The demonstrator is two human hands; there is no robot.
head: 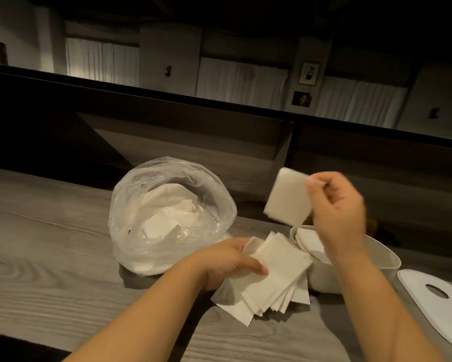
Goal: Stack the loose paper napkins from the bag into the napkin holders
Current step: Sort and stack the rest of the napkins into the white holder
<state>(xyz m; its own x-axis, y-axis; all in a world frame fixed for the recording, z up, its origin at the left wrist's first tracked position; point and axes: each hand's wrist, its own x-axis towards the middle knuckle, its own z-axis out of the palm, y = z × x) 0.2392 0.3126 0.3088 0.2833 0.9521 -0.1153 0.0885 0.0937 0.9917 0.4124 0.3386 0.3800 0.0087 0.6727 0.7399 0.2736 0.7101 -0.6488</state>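
Note:
A clear plastic bag (167,215) with loose white napkins inside stands on the wooden table. My left hand (227,262) grips a fanned bunch of white napkins (274,280) just right of the bag, low over the table. My right hand (337,205) pinches a single folded napkin (287,197) by its corner and holds it in the air above the white napkin holder (384,259). Some napkins lie inside the holder; my right forearm hides part of it.
A flat white lid (428,299) with oval openings lies on the table at the right, beside the holder. The grey wooden table (50,244) stretches to the left. A dark partition wall rises behind the table.

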